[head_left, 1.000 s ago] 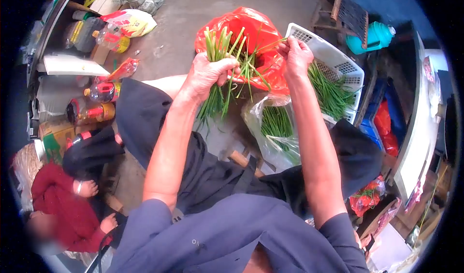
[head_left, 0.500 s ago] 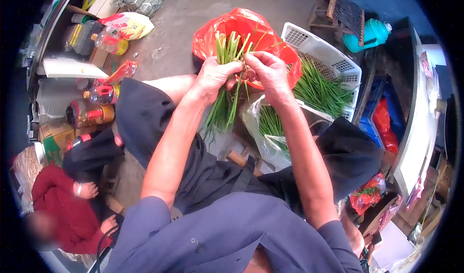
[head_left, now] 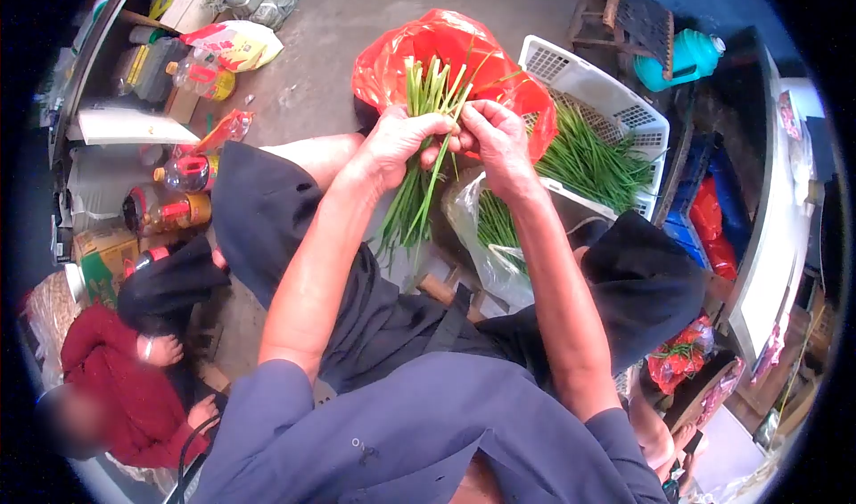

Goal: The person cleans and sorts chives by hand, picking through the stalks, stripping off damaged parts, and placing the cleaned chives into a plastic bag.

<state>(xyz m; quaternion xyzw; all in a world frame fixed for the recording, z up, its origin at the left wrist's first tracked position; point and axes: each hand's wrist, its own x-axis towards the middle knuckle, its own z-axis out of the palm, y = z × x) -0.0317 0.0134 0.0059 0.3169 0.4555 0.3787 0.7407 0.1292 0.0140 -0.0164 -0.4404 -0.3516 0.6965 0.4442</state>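
Note:
A bundle of green chives [head_left: 415,202] is wrapped in my left hand [head_left: 399,144], pale stem ends pointing away from me and leaves hanging toward my lap. My right hand [head_left: 496,138] is closed in a pinch beside it, on a chive stalk at the bundle's right side; the fingertips partly hide it. Behind both hands stands an open red plastic bag [head_left: 392,55]. To the right, a white plastic basket [head_left: 646,138] holds more chives [head_left: 593,161]. A clear plastic bag [head_left: 486,263] with chives inside lies below my right wrist.
Bottles of liquid [head_left: 174,211] and a cardboard box [head_left: 98,259] line the left side. A person in a red sweater [head_left: 120,388] sits at lower left. A teal jug [head_left: 691,58] and a low chair [head_left: 644,22] stand at upper right, above a blue crate [head_left: 682,227].
My right hand has shifted slightly, its fingertips still pinched close to the bundle. One chive now slants across the bundle's right side. My left hand keeps its grip.

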